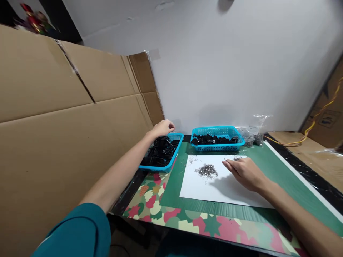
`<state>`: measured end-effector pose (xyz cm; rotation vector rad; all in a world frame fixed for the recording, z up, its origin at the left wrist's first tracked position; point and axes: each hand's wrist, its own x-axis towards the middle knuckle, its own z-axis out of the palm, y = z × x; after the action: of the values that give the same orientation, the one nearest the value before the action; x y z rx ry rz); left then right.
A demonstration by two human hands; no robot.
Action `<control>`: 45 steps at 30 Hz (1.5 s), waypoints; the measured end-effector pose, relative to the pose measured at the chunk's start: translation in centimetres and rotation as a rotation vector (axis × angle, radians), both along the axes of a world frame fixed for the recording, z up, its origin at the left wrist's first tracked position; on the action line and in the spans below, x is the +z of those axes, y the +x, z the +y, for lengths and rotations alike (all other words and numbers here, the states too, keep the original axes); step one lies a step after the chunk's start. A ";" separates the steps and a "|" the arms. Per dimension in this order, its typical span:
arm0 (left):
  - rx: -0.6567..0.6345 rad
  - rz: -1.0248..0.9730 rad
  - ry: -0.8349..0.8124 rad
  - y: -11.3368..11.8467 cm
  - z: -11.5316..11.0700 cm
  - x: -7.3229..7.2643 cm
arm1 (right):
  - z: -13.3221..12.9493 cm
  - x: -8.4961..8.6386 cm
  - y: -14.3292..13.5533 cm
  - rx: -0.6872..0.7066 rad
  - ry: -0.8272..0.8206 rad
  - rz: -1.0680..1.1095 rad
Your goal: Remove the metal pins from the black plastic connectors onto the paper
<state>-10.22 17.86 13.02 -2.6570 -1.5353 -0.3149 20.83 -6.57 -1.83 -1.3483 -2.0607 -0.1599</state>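
Above the back of the left blue basket (169,167), which holds many black parts (160,152), is my left hand (164,127). Its fingers are curled together, and whatever they may hold is too small to make out. My right hand (245,172) is over the right part of a white sheet (198,191), pinching a thin dark pointed tool (225,160). Left of it on the sheet lies a pile of tiny metal pieces (207,171), with a smaller scatter (193,160) near the sheet's upper left corner.
A second blue basket (217,147) of black parts stands behind the sheet, beside clear plastic bags (252,137). A green mat (174,194) lies under the sheet. Tall cardboard (107,125) walls the left side; a yellow cable (311,128) runs at the right.
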 end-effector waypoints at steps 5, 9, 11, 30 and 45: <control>-0.006 0.138 -0.048 -4.7 0.0 -0.5 | 0.4 -0.9 -0.4 0.011 -0.037 -0.046; -0.089 0.256 -0.044 -4.5 0.2 -2.8 | 0.6 -1.6 -0.6 0.028 -0.074 -0.064; -0.105 0.313 -0.021 -3.8 0.5 -4.1 | 0.7 -1.8 -0.6 0.030 -0.108 -0.055; -0.031 0.128 0.253 -2.6 0.6 -2.3 | 1.3 1.2 2.0 -0.153 -0.389 0.306; -0.494 -1.173 -0.719 7.2 -12.5 -7.8 | -0.9 0.6 -5.6 0.037 -0.533 0.284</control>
<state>-3.02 5.40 5.27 -3.6560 -1.1607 -1.9641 15.24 -7.51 -1.28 -1.5275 -1.9500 0.6044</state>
